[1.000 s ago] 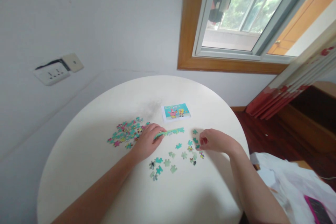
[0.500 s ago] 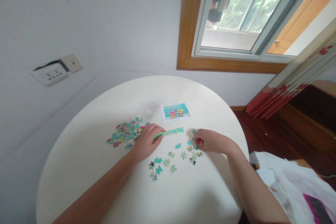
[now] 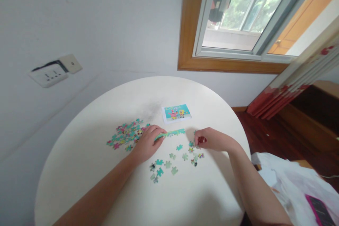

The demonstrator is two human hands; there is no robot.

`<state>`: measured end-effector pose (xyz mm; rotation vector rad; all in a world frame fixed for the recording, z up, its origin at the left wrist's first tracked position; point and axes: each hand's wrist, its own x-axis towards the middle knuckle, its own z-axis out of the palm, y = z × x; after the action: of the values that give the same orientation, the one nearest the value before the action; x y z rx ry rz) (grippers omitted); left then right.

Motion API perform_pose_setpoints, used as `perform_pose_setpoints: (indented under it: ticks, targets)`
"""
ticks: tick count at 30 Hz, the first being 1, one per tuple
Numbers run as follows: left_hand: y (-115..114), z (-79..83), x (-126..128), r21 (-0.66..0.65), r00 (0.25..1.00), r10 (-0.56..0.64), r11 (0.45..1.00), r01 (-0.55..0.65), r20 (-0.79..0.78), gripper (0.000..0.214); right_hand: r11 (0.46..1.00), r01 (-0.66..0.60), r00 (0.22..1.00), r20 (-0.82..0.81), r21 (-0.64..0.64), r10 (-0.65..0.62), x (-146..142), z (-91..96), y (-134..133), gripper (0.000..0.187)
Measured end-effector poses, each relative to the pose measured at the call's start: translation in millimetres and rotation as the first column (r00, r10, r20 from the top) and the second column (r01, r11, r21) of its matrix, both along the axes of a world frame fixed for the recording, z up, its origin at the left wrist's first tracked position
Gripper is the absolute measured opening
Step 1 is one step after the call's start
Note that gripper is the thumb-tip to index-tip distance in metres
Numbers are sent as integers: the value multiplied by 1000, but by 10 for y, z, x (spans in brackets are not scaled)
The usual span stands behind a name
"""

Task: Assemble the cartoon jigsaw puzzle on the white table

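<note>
A narrow strip of joined jigsaw pieces point(image 3: 176, 132) lies mid-table, teal with a yellow-green edge. Its left end is under the curled fingers of my left hand point(image 3: 149, 141), thumb and fingertips closed on it. To the left, partly behind that hand, spreads a heap of loose jigsaw pieces point(image 3: 127, 134) in teal, pink and yellow. My right hand point(image 3: 209, 139) is closed in a pinch, low over the loose pieces at the right; whatever its fingertips hold is hidden. Just left of those fingertips is a teal jigsaw piece point(image 3: 191, 144). Pale green jigsaw pieces point(image 3: 168, 164) lie scattered nearer me.
Behind the strip lies a picture card point(image 3: 177, 113) with a pink and a yellow cartoon figure. The round white table point(image 3: 127, 201) stands against the wall below a window. At lower right, a phone with a pink edge point(image 3: 319, 208) rests on white material.
My right hand has shifted slightly left, its fingers pinching among the pieces on the right. The left hand stays on the strip.
</note>
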<state>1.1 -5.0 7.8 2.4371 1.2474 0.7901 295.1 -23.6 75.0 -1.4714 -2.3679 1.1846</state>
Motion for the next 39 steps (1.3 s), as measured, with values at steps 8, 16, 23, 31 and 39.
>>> perform_pose_setpoints:
  ticks: [8,16,23,31,39]
  targets:
    - [-1,0,0,6,1000,4,1000,-3,-10,17,970,189,898,-374,-151,-233,80,-195,172,6]
    - [4,-12,0,-3,1000,1,1000,-1,-1,18,973,211,966,-129,-94,-222,230,-174,184,13]
    - [8,-21,-6,4,1000,1,1000,-1,-17,19,971,206,960,169,121,-224,202,-160,171,24]
    - [-9,10,8,-5,1000,3,1000,-3,-1,17,975,-73,996,57,209,63,-59,-48,24,32]
    - [-8,7,9,-2,1000,4,1000,-4,-6,17,965,-56,991,135,256,22,-165,-141,55,19]
